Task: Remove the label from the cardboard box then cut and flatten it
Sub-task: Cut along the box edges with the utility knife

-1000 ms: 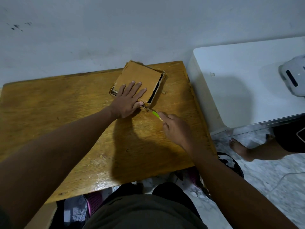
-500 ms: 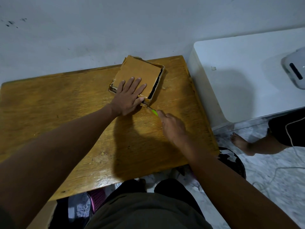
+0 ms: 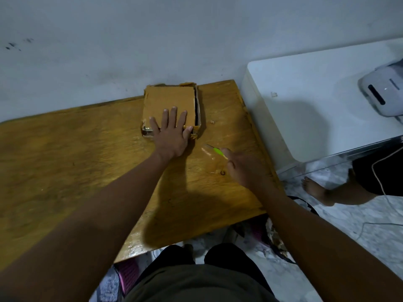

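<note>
A flat brown cardboard box (image 3: 169, 99) lies at the far edge of the wooden table (image 3: 65, 160), against the wall, with a dark gap open along its right side. My left hand (image 3: 171, 132) presses flat on the box's near edge, fingers spread and straight. My right hand (image 3: 242, 165) grips a cutter with a green handle (image 3: 218, 151). Its blade points toward the box's near right corner but stays a short way off it, above the table.
A white cabinet (image 3: 305, 105) stands to the right of the table with a white device (image 3: 383, 94) on it. Another person's bare foot (image 3: 316, 190) and a white cable (image 3: 379, 177) are on the floor at the right. A small scrap (image 3: 212, 122) lies beside the box.
The box has turned to sit square to the wall, with my left hand still pressing on it. My right hand has pulled the cutter back from the box's corner toward me.
</note>
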